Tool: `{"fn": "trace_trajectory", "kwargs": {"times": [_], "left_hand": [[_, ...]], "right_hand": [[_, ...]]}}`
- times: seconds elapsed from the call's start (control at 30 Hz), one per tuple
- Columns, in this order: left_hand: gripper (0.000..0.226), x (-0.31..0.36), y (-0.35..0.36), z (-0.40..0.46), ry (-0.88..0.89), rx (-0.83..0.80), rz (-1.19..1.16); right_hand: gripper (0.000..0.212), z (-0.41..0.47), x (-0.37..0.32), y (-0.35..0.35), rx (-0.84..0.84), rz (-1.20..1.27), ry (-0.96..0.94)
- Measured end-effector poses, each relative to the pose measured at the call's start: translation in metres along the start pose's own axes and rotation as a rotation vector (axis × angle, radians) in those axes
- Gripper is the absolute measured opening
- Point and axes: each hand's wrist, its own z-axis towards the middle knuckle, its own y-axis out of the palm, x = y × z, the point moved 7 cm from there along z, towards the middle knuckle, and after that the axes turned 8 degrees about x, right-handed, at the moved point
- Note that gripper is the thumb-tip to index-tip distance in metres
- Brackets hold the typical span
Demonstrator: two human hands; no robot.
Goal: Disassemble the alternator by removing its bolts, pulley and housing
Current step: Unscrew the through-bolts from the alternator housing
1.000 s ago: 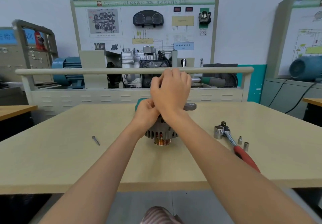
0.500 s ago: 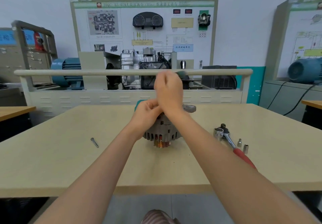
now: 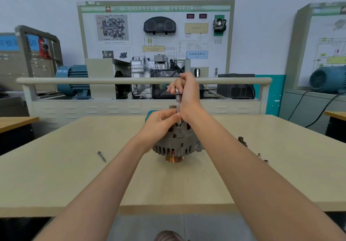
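The alternator (image 3: 176, 143) has a dull grey cast-metal housing, ribbed and matt, with bright coppery grooved metal on the pulley (image 3: 174, 159) beneath. The driver shaft (image 3: 178, 107) standing on it is polished steel. At nine o'clock a loose bolt (image 3: 101, 156) shows plain grey metal. The worktop (image 3: 56, 175) is pale, smooth, matt wood laminate.

Bright, evenly lit workshop seen through a wide-angle lens.

Soft, diffuse light leaves only faint shadows on the pale table (image 3: 56, 175). No harsh glare. Straight lines bow toward the edges, the forearms look stretched, and the wall board's (image 3: 155, 34) small print is blurred.
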Motion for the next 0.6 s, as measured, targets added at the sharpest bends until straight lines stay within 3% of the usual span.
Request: {"fn": "trace_trajectory", "kwargs": {"times": [0.07, 0.2, 0.27, 0.37, 0.5, 0.6], "left_hand": [[0.020, 0.000, 0.000, -0.002, 0.003, 0.025, -0.025], [0.027, -0.010, -0.004, -0.001, -0.049, 0.166, 0.039], [0.029, -0.012, -0.005, -0.002, -0.076, 0.193, 0.052], [0.030, -0.005, -0.002, -0.002, -0.039, 0.134, 0.027], [0.023, 0.003, 0.003, -0.002, 0.003, -0.002, -0.002], [0.022, 0.003, 0.001, -0.001, 0.025, -0.026, 0.001]], "right_hand": [[0.050, -0.007, -0.003, -0.001, 0.032, -0.167, -0.128], [0.025, -0.042, -0.015, 0.005, 0.250, -0.968, -0.805], [0.024, -0.047, -0.014, 0.009, 0.353, -1.153, -0.851], [0.035, -0.035, -0.019, 0.010, 0.251, -0.890, -0.712], [0.051, -0.006, -0.009, -0.001, 0.053, -0.288, -0.185], [0.049, -0.001, -0.003, -0.002, 0.013, -0.010, 0.001]]}}
